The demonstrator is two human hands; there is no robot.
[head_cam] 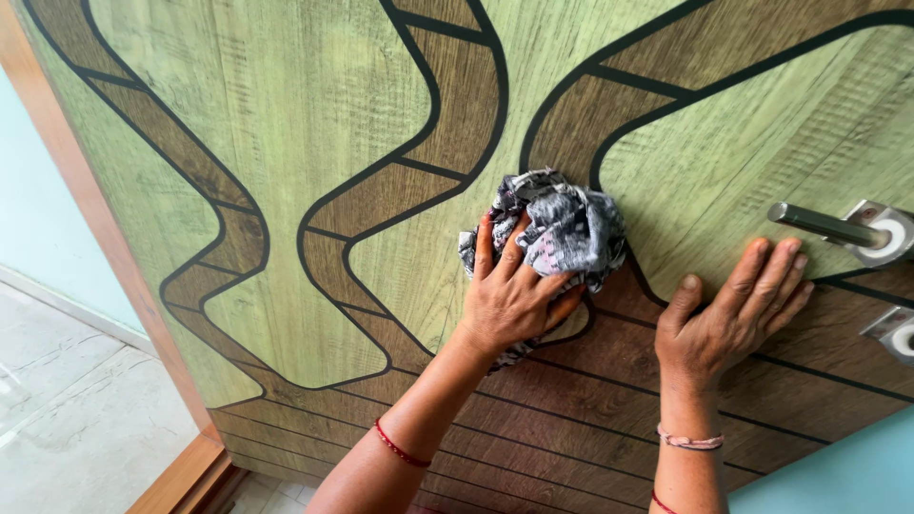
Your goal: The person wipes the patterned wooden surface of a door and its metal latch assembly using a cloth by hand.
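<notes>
Left hand [509, 300] was closed over a crumpled grey-and-black patterned cloth [562, 224], fingers [486, 246] curled up across its near edge, palm pressing the wad flat against the door [286, 143]. The cloth sat just beyond the fingertips and partly under the palm, over one of the dark curving bands [447, 105] of the door's pattern.

Right hand [738, 309] lay open and flat on the door, just to the right of the cloth hand, fingers together and pointing up and to the right, holding nothing. It seemed to brace the door. Past its fingertips, near but apart, stood the metal lever handle [819, 224], and below that a second metal fitting [895, 333].

Judgement on the wiping: firm palm pressure with the wad kept bunched should serve best; strokes following the dark curved lines would likely lift more from their edges. The bracing hand ought to hold the door steady so pressure is not lost.

Orientation: the cloth was a rough ball, no clear long axis; its bulk ran slightly left to right, the loose tail hanging down under the wrist. The lever's long axis ran left to right, free end pointing toward the hands.

Further out, left of both hands: wooden door frame [86, 209], pale wall [38, 209], light tiled floor [76, 419].
</notes>
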